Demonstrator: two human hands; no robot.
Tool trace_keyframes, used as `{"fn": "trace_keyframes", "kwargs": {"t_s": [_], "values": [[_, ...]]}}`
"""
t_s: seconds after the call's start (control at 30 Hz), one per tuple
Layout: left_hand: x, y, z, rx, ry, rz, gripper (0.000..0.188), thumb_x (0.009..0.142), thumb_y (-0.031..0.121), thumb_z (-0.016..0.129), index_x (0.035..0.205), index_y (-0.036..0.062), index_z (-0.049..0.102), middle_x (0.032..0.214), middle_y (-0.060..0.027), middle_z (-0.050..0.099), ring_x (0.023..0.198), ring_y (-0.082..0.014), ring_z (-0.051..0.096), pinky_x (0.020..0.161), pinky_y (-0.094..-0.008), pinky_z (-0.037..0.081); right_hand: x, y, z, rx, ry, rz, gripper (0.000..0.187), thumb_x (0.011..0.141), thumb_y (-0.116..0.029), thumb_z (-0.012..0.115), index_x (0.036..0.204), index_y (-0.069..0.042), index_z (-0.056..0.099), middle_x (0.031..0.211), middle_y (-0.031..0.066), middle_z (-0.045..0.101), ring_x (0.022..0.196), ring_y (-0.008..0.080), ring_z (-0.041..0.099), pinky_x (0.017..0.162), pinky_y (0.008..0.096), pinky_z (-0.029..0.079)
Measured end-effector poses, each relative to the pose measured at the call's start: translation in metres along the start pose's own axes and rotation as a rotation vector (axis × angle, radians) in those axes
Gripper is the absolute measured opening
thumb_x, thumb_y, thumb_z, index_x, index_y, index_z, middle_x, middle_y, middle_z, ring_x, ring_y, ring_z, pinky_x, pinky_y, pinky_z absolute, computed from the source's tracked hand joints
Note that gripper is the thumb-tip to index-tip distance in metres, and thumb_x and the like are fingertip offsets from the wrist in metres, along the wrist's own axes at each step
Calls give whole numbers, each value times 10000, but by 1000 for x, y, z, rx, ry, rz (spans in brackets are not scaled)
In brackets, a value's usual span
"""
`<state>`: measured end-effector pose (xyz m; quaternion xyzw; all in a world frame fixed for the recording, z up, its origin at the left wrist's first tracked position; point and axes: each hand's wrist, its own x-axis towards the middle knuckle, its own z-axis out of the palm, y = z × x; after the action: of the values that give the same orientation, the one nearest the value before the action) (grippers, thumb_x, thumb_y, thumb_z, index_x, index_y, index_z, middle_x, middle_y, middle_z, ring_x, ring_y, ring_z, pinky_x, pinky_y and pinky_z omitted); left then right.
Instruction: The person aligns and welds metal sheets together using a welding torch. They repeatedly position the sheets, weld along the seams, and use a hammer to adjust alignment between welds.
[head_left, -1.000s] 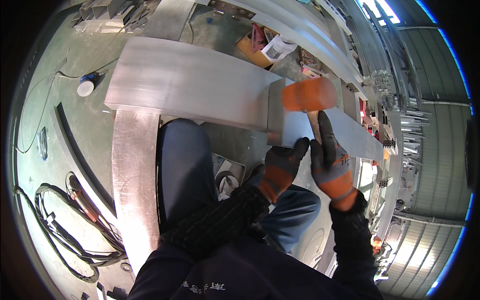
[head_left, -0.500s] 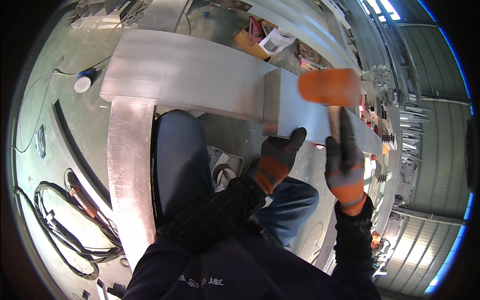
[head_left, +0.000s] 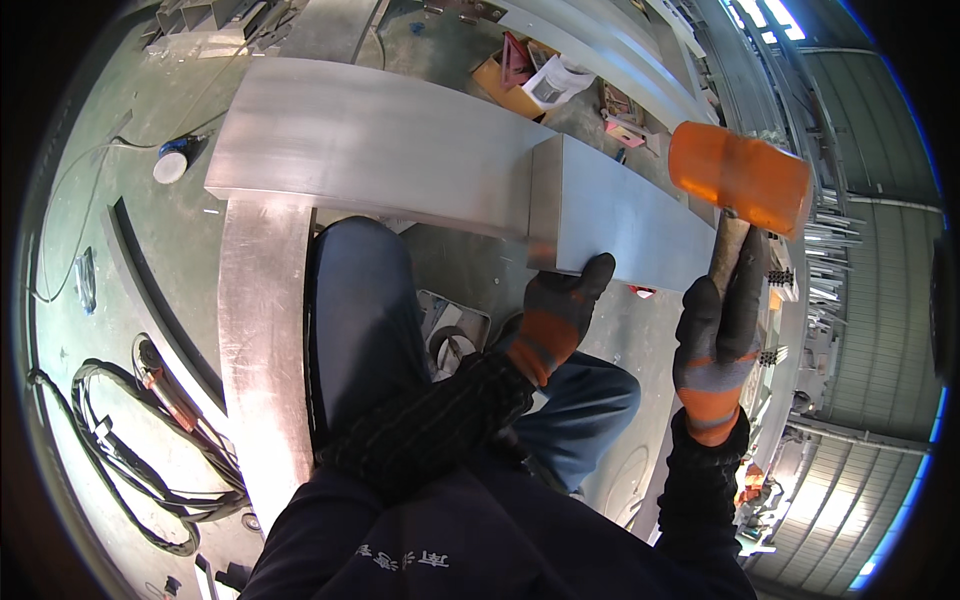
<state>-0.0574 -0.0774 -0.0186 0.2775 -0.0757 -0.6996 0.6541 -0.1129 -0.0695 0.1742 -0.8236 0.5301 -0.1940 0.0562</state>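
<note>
Above two steel beams: right hand (head_left: 718, 330) grasping one orange mallet (head_left: 738, 178), left hand (head_left: 560, 305) pressing beam edge (head_left: 600, 265)

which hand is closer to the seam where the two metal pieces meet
Left. The left hand rests on the lower edge of the smaller metal piece, just right of the seam. The right hand grips the orange mallet farther right.

Brushed metal beam (head_left: 400, 150) (matt); glossy orange mallet (head_left: 740, 175).
</note>
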Motion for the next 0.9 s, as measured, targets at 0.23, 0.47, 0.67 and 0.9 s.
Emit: {"fn": "trace_keyframes", "kwargs": {"t_s": [0.23,0.47,0.67,0.9], "values": [[1,4,-3,87,-15,-62,325,930,303,821,1095,38,731,910,9,676,801,-109,595,744,-300,504,19,14,6,-259,-235,-199,579,995,-85,601,1551,-28,451,1309,306,646,1170,438,674,998,459,519],[-3,5,1,82,-3,16,309,943,287,806,1063,12,731,937,-24,721,831,-139,639,782,-319,520,17,31,21,-278,-55,-255,537,1025,-100,559,1548,-49,450,1117,258,704,956,430,701,800,447,562],[4,4,-2,110,27,-82,287,940,254,810,1052,5,721,977,-62,745,861,-165,664,802,-339,525,44,18,12,-166,13,-165,539,1030,-102,572,1556,-78,456,1053,225,721,766,337,706,683,438,551],[1,0,-3,-2,-20,-11,304,903,256,850,1087,53,718,939,3,694,827,-121,619,781,-314,518,45,41,37,-238,-184,-80,589,992,-103,581,1564,-165,452,1182,266,692,996,476,683,861,517,557]]}}
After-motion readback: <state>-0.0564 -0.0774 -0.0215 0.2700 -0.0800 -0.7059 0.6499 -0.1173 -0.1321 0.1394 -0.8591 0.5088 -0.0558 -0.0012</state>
